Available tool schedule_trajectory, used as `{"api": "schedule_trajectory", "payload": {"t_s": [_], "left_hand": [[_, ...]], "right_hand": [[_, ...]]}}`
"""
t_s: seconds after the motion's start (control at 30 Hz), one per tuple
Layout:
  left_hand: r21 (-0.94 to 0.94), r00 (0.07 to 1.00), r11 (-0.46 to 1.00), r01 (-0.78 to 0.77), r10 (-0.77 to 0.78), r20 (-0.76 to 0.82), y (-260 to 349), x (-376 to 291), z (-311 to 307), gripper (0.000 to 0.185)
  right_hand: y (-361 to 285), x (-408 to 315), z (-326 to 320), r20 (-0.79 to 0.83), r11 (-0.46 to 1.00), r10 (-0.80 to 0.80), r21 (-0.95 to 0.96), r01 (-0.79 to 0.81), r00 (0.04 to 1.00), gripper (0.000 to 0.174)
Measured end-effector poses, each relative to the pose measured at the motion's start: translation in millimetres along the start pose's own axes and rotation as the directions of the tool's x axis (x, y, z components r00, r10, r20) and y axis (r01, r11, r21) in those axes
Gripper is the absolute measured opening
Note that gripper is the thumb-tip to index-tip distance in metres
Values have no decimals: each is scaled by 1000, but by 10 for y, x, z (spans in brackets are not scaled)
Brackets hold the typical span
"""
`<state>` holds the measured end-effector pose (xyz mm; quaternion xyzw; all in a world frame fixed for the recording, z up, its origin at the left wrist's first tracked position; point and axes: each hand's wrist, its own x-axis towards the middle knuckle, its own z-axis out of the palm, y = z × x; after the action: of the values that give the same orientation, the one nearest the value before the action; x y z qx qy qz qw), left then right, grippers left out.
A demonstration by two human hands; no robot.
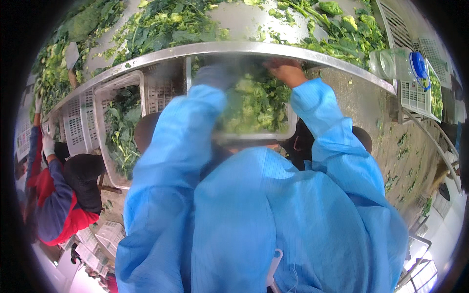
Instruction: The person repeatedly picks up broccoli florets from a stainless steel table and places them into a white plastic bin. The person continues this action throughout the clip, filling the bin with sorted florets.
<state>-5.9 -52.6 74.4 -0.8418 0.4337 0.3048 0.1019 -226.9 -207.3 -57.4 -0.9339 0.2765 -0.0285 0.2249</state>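
Observation:
A crate [292, 122] heaped with green broccoli florets [258, 106] stands before me, its far end under the metal table's edge. My left hand [211, 76], in what looks like a grey glove, is at the crate's far left part. My right hand [287, 71] reaches over its far right part, close to the florets. Motion blur covers the fingers of both hands, and the shadow below the table rim hides what they touch. Whether either one holds anything cannot be told. Blue sleeves cover both my arms.
The metal table rim [234, 47] curves across ahead, with broccoli leaves and trimmings [172, 27] on top. A transparent plastic jug [397, 66] with a blue lid lies at the right. Leafy stems fill a crate [141, 91] at my left. Beyond it sits another person [55, 194].

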Motion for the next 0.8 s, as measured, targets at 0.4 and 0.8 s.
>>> {"api": "schedule_trajectory", "payload": {"t_s": [0.4,0.8], "left_hand": [[-134,876,937,-322,241,-418,-119,-347,-64,34],[74,915,930,-361,338,218,-534,-688,770,39]], "right_hand": [[-822,-387,-732,-47,958,216,202,-202,975,29],[-1148,-1635,-89,2,902,397,185,-390,918,18]]}}
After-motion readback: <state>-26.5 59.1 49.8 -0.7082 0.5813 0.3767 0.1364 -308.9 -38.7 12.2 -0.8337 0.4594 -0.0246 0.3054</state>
